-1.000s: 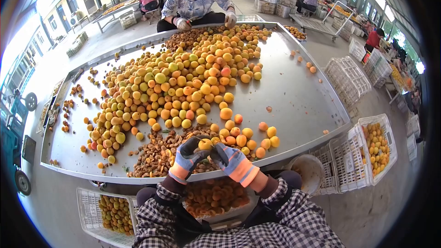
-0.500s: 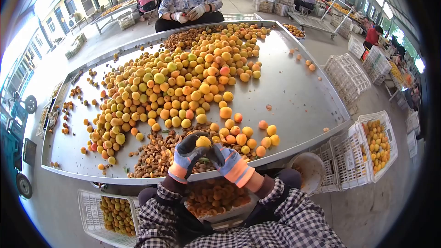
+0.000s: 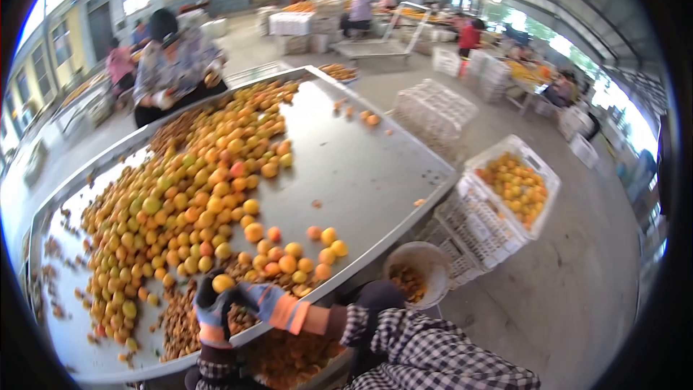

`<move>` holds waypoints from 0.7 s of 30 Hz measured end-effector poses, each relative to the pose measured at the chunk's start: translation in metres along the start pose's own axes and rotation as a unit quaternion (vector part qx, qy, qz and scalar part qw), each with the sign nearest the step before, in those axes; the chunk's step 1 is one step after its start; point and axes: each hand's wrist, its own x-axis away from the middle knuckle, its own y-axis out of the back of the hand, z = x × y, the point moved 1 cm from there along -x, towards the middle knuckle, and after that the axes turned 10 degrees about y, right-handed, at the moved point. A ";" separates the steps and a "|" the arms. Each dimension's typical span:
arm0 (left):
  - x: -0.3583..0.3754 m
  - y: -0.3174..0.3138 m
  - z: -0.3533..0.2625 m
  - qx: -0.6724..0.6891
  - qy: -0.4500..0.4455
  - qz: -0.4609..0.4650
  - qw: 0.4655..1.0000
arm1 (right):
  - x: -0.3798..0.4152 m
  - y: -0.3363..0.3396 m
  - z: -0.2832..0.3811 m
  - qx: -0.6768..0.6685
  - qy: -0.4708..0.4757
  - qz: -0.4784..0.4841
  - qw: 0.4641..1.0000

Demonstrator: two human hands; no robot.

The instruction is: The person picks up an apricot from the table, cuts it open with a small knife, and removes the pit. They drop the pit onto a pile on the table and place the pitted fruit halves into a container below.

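My left hand [image 3: 214, 308], in a blue, orange and black glove, is closed around an apricot [image 3: 222, 283] above the near edge of the metal table [image 3: 361, 166]. Close against it, my right hand [image 3: 268, 305] in a matching glove has its fingers bent; whether they grip anything is hidden. A large heap of apricots [image 3: 180, 209] spreads over the table's left and middle. Brown pits [image 3: 180, 321] lie beside and under my hands. Below the table edge is a container of opened apricot pieces [image 3: 292, 357].
A bucket [image 3: 419, 267] stands by the right table edge, beside stacked white crates [image 3: 480, 227] holding apricots. Another crate stack [image 3: 433, 112] is farther back. Across the table sits a gloved co-worker [image 3: 173, 72]. Other people and a cart [image 3: 375, 48] are behind.
The camera view has swung right, so table and hands appear farther left and more crates show at right. My left hand still holds the apricot, and both hands remain together.
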 end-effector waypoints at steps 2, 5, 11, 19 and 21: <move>0.006 -0.019 -0.012 -0.017 -0.024 -0.022 0.999 | -0.002 -0.006 -0.003 0.001 0.087 -0.072 0.994; 0.007 -0.039 0.011 0.261 0.122 -0.058 0.956 | -0.003 -0.024 -0.020 0.041 0.027 -0.070 0.996; 0.003 -0.036 0.010 0.236 0.160 -0.045 0.957 | -0.009 -0.012 -0.016 0.093 -0.053 0.059 0.993; -0.001 -0.026 0.022 0.166 0.165 -0.084 0.969 | -0.008 -0.009 -0.007 0.135 -0.046 -0.073 0.987; 0.003 -0.026 0.008 0.122 0.156 -0.074 0.977 | -0.011 -0.007 -0.007 0.120 -0.070 0.001 0.990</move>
